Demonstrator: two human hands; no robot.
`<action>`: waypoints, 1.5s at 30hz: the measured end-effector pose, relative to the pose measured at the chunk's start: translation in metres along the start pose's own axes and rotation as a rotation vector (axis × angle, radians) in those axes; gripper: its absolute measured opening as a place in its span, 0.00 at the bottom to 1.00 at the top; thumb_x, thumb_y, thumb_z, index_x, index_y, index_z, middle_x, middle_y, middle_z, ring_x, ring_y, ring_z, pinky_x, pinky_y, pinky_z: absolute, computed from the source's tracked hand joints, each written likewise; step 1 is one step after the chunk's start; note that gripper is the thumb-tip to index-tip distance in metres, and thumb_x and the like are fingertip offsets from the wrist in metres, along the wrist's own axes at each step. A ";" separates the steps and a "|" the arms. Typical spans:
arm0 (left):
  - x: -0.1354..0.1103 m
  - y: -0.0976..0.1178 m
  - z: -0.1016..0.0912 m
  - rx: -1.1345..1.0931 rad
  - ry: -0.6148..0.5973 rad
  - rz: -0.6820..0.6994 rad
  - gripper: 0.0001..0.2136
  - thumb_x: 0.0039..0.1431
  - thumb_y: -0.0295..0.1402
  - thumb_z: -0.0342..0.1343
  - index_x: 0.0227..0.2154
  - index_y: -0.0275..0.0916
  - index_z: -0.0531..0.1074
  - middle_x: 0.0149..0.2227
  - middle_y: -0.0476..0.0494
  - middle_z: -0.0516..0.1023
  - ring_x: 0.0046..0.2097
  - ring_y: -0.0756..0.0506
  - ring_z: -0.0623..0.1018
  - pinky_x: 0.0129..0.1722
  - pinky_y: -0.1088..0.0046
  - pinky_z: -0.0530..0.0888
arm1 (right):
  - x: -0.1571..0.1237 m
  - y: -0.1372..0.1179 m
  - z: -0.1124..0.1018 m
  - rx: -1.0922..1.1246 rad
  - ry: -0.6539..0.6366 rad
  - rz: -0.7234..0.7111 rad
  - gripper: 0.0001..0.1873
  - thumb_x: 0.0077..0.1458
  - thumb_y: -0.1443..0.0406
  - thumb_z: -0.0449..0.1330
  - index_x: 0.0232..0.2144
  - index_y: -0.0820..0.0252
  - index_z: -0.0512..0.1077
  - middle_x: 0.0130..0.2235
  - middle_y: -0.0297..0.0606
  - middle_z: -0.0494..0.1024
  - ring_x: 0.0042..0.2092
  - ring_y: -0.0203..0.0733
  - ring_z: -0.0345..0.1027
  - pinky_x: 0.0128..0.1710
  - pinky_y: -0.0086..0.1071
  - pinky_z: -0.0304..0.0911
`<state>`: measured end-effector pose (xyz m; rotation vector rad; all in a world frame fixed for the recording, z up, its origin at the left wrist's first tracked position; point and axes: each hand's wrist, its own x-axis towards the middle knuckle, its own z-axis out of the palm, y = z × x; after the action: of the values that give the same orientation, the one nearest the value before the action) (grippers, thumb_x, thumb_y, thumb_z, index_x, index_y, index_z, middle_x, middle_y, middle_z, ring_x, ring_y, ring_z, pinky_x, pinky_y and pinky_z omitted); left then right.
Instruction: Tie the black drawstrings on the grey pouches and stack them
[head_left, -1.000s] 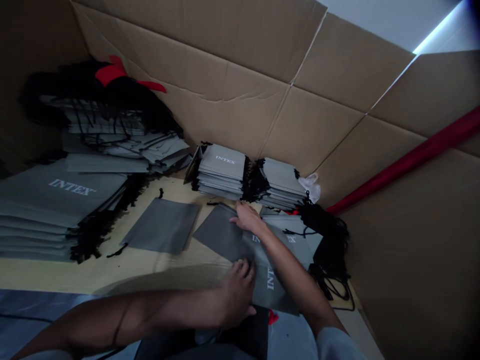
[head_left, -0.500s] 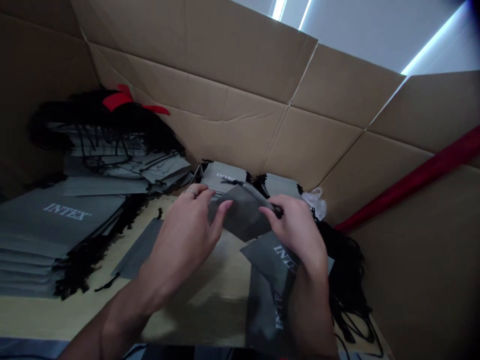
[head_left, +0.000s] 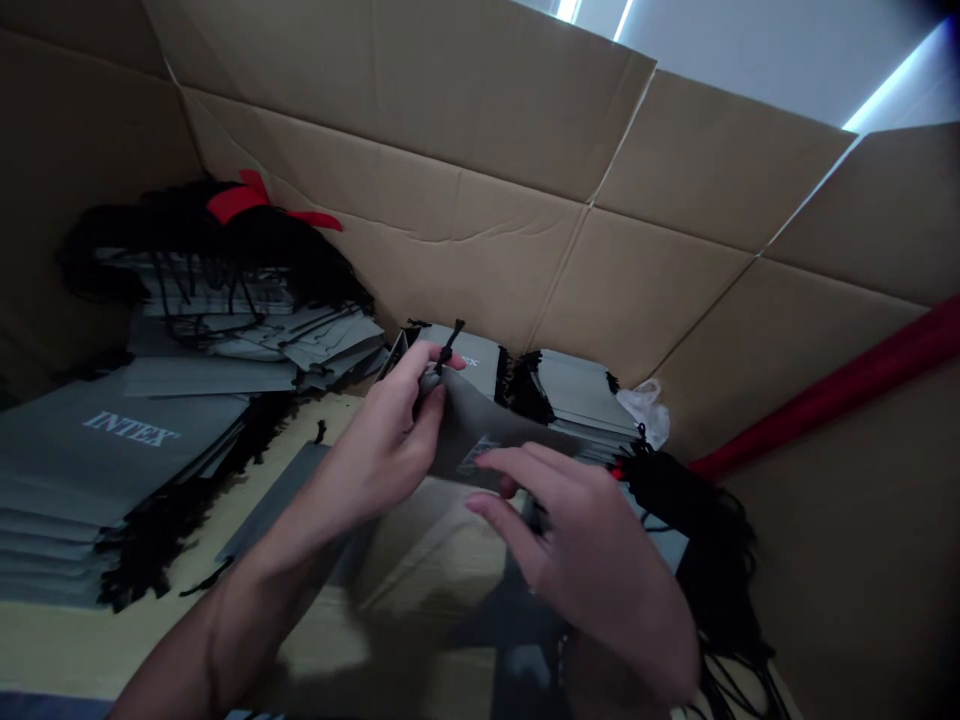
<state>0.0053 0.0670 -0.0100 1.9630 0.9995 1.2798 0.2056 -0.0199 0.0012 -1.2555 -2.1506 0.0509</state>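
My left hand (head_left: 379, 455) is raised above the table and pinches the top corner of a small grey drawstring bag (head_left: 480, 435), thumb and forefinger closed by its black cord end (head_left: 448, 350). My right hand (head_left: 592, 555) is just right of and below the bag, fingers stretched out and apart, the fingertips touching the bag's lower edge. Below the hands, more grey INTEX bags (head_left: 525, 640) lie loose on the table.
Tall stacks of large grey INTEX bags (head_left: 112, 450) sit at the left, with a heap of bags and black cords (head_left: 225, 290) behind. Two small stacks (head_left: 570, 400) stand against the cardboard wall (head_left: 480, 200). A flat grey bag (head_left: 300, 490) lies on the table. Black cords (head_left: 705, 540) pile at right, below a red bar (head_left: 825, 400).
Both hands lifted a grey bag off the table. Since half a second ago my right hand has let go of its corner and opened, while my left hand has shifted its pinch to the top corner.
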 end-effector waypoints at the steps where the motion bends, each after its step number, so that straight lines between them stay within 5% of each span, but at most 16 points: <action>1: -0.002 0.002 -0.002 0.026 -0.024 0.028 0.10 0.80 0.34 0.50 0.57 0.39 0.70 0.42 0.48 0.76 0.37 0.48 0.73 0.38 0.73 0.72 | -0.002 0.003 -0.007 0.044 0.055 0.001 0.05 0.70 0.65 0.70 0.48 0.54 0.82 0.42 0.33 0.88 0.38 0.42 0.83 0.39 0.35 0.73; 7: -0.012 0.020 0.002 0.079 -0.159 0.177 0.08 0.84 0.35 0.48 0.48 0.43 0.72 0.38 0.53 0.78 0.36 0.51 0.76 0.37 0.75 0.71 | 0.003 0.006 -0.021 0.154 0.358 0.046 0.07 0.68 0.71 0.67 0.41 0.54 0.81 0.38 0.31 0.85 0.35 0.36 0.78 0.37 0.30 0.73; 13: -0.017 0.028 0.010 0.080 -0.222 0.248 0.09 0.84 0.31 0.47 0.48 0.42 0.73 0.39 0.53 0.81 0.37 0.52 0.79 0.37 0.76 0.72 | 0.008 0.007 -0.013 0.189 0.453 -0.002 0.08 0.68 0.72 0.68 0.43 0.53 0.81 0.40 0.32 0.86 0.36 0.36 0.78 0.39 0.32 0.76; 19: -0.024 0.029 0.020 0.102 -0.155 0.298 0.10 0.83 0.29 0.48 0.42 0.42 0.71 0.37 0.51 0.81 0.33 0.51 0.77 0.33 0.74 0.71 | 0.011 0.007 -0.009 0.159 0.466 -0.051 0.06 0.68 0.72 0.68 0.42 0.54 0.81 0.41 0.32 0.87 0.36 0.36 0.78 0.40 0.31 0.77; 26: -0.019 0.030 0.017 0.109 -0.197 0.285 0.12 0.82 0.29 0.49 0.39 0.40 0.74 0.34 0.50 0.79 0.34 0.49 0.76 0.35 0.71 0.72 | 0.013 0.011 -0.007 0.152 0.435 -0.033 0.08 0.65 0.73 0.66 0.40 0.55 0.81 0.39 0.32 0.86 0.37 0.36 0.78 0.42 0.30 0.77; 32: -0.018 0.021 0.005 0.077 -0.110 0.298 0.10 0.79 0.31 0.58 0.58 0.44 0.77 0.52 0.47 0.87 0.51 0.47 0.87 0.52 0.72 0.81 | 0.014 0.017 -0.006 0.233 0.401 0.020 0.07 0.61 0.73 0.68 0.38 0.57 0.81 0.38 0.30 0.85 0.33 0.32 0.75 0.37 0.27 0.75; 40: -0.019 0.020 -0.014 0.229 -0.112 0.499 0.05 0.72 0.29 0.66 0.45 0.47 0.83 0.36 0.54 0.90 0.30 0.52 0.85 0.31 0.77 0.77 | 0.015 0.025 -0.010 0.425 0.193 0.030 0.09 0.54 0.74 0.69 0.36 0.57 0.83 0.31 0.28 0.83 0.29 0.32 0.74 0.31 0.26 0.71; 45: -0.019 0.017 -0.019 0.226 -0.233 0.522 0.04 0.72 0.30 0.66 0.45 0.46 0.84 0.43 0.49 0.92 0.36 0.48 0.89 0.35 0.77 0.82 | 0.017 0.032 -0.008 0.551 0.044 0.102 0.08 0.51 0.74 0.69 0.34 0.58 0.84 0.28 0.27 0.81 0.26 0.30 0.70 0.28 0.24 0.67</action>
<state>-0.0131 0.0436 0.0012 2.5949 0.5512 1.1909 0.2288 0.0090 0.0055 -1.0211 -1.8509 0.6089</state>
